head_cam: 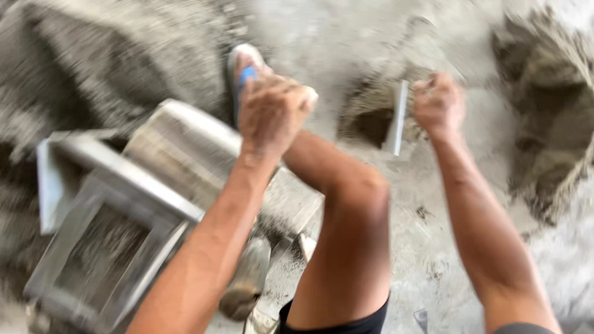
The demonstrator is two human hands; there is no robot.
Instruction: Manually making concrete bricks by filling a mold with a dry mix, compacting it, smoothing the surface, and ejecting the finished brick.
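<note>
The view is blurred by motion. My left hand [272, 110] is closed into a fist above a grey metal mould frame [124, 185] on the ground; whether it grips anything I cannot tell. My right hand [439, 102] is closed around the handle of a flat metal trowel [396, 117], whose blade hangs edge-on over a small pile of wet grey mortar [371, 111]. My bare knee [352, 204] rises between the two arms, and my foot in a sandal with a blue strap [246, 68] rests beyond the left hand.
Heaps of grey sand lie at the upper left [111, 55] and along the right edge [550, 111]. The concrete floor [445, 247] between them is dusty. A small metal tip [421, 318] shows at the bottom.
</note>
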